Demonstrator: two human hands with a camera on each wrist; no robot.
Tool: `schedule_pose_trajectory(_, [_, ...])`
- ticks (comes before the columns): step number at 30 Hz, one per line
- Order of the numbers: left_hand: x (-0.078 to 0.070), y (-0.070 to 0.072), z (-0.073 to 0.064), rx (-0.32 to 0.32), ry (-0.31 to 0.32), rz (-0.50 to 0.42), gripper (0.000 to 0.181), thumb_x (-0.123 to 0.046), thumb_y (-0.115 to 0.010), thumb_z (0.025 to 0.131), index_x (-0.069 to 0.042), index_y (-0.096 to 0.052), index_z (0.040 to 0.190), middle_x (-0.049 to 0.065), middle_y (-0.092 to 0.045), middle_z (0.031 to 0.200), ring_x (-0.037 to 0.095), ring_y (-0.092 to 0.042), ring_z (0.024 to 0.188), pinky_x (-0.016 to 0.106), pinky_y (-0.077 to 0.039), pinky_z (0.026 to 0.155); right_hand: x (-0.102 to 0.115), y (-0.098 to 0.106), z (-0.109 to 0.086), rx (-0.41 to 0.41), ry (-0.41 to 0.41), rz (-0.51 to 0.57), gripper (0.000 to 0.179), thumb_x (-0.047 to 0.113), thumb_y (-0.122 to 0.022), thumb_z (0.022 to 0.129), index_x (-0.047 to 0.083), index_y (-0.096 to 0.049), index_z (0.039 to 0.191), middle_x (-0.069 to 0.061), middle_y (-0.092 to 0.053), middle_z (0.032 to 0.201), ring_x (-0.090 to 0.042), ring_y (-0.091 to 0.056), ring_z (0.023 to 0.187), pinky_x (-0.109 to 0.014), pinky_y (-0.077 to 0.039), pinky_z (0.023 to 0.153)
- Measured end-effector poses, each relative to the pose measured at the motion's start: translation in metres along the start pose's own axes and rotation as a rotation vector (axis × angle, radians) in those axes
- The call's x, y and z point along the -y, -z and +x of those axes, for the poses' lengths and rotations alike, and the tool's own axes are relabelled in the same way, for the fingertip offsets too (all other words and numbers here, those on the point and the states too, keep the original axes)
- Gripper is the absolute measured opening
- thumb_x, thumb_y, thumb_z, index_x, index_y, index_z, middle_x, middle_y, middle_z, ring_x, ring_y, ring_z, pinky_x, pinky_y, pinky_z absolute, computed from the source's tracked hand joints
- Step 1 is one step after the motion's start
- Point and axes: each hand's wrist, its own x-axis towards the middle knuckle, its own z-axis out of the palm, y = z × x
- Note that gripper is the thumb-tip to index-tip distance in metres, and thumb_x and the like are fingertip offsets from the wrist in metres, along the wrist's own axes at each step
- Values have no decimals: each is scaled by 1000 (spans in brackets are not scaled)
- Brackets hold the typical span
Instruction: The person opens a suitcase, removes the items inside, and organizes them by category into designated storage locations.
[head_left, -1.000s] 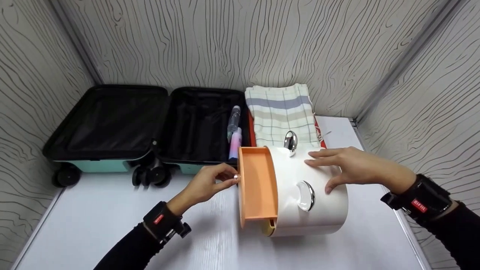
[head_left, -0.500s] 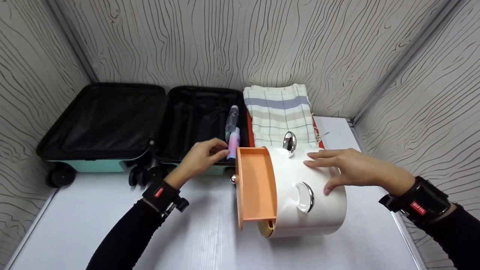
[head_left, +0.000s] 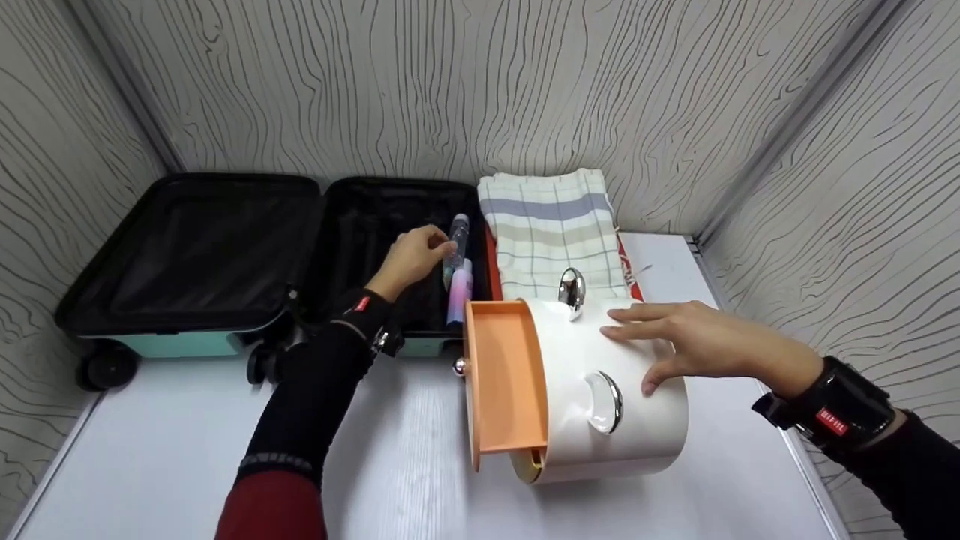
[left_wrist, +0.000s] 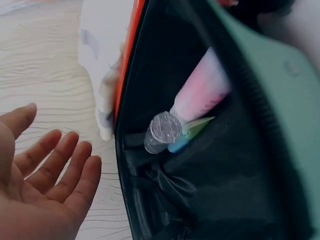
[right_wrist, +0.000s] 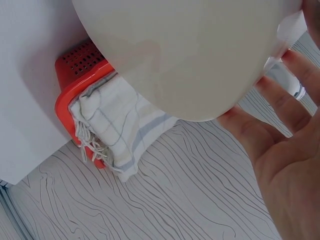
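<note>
My left hand (head_left: pixel 411 259) is over the right half of the open suitcase (head_left: pixel 356 225), fingers extended and holding nothing. Close to its fingertips lie a clear bottle (head_left: pixel 460 231) and a pink-and-purple bottle (head_left: pixel 459 300). The left wrist view also shows a green-and-blue tube (left_wrist: pixel 189 136) beside them. My right hand (head_left: pixel 697 341) rests with spread fingers on a white, rounded drawer box (head_left: pixel 645 442). Its orange drawer (head_left: pixel 510 375) is pulled out toward the left, and no contents show inside. A round shiny knob (head_left: pixel 460 367) sits on the drawer front.
A checked, fringed cloth (head_left: pixel 551 225) lies folded in a red basket (right_wrist: pixel 90 80) behind the box. The suitcase's other half (head_left: pixel 225 255) spreads to the left, its black wheels (head_left: pixel 109 367) facing me. Two chrome-trimmed pieces, one a curved handle (head_left: pixel 616 405), project from the box.
My left hand has let go of the drawer knob and moved up and forward over the suitcase, toward the bottles. My right hand has stayed on the box, and the drawer remains pulled out.
</note>
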Motion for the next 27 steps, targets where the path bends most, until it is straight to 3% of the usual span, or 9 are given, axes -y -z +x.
schedule_pose_trajectory(9, [4,14,57,-4,82,26,45,-37,-63,111,-1,-70,136,18,-75,135,35,-71,124,49,-57,110,-1,2,9,-6,4,-15,80,53,-91,77,18,-71,146,-12,-68,153,-40,-68,137,-63,-58,105])
schedule_pose_trajectory(10, [25,4,82,-12,86,19,46,-43,-64,109,-3,-72,133,14,-77,132,32,-73,121,47,-58,108,0,2,9,-6,5,-17,80,54,-91,77,18,-71,146,-12,-68,153,-40,-68,137,-63,-58,106])
schedule_pose_trajectory(14, [67,-19,140,-46,149,84,48,-52,-69,103,-10,-76,126,6,-80,126,24,-75,115,44,-58,105,0,-1,11,-10,16,-22,80,55,-90,77,18,-71,146,-11,-68,153,-39,-68,137,-63,-59,105])
schedule_pose_trajectory(16, [92,-37,176,-59,167,130,48,-55,-69,101,-13,-78,123,4,-81,125,24,-75,116,45,-57,105,-1,-2,11,-17,23,-26,80,56,-90,77,19,-71,146,-11,-69,152,-39,-68,136,-62,-59,104])
schedule_pose_trajectory(17, [85,-37,176,-62,179,166,46,-52,-68,102,-11,-78,121,7,-81,126,27,-75,118,47,-57,106,-1,-3,11,-21,26,-29,80,56,-90,77,19,-71,146,-11,-69,152,-39,-68,135,-62,-59,104])
schedule_pose_trajectory(20, [92,-53,200,-49,168,190,47,-54,-66,102,-9,-80,103,11,-82,118,31,-77,113,49,-60,101,-4,-4,7,-36,23,-38,81,57,-89,77,20,-71,146,-10,-69,153,-40,-68,136,-63,-60,103])
schedule_pose_trajectory(21, [102,-66,216,-53,163,196,48,-56,-66,101,-10,-79,93,11,-83,111,31,-77,107,50,-61,97,-5,-4,6,-44,24,-42,81,57,-89,76,21,-71,146,-10,-69,152,-40,-68,135,-62,-60,103])
schedule_pose_trajectory(24, [104,-83,224,-11,168,153,50,-58,-68,99,-16,-66,71,6,-76,86,27,-72,87,46,-60,85,-7,-7,1,-61,26,-55,80,59,-88,76,23,-71,146,-9,-70,151,-38,-69,134,-61,-61,100])
schedule_pose_trajectory(27, [105,-102,222,34,188,128,52,-57,-69,99,-21,-56,63,1,-66,76,24,-67,78,43,-58,79,-8,-10,-1,-74,35,-66,80,61,-88,76,23,-72,145,-8,-71,150,-37,-70,132,-58,-63,99])
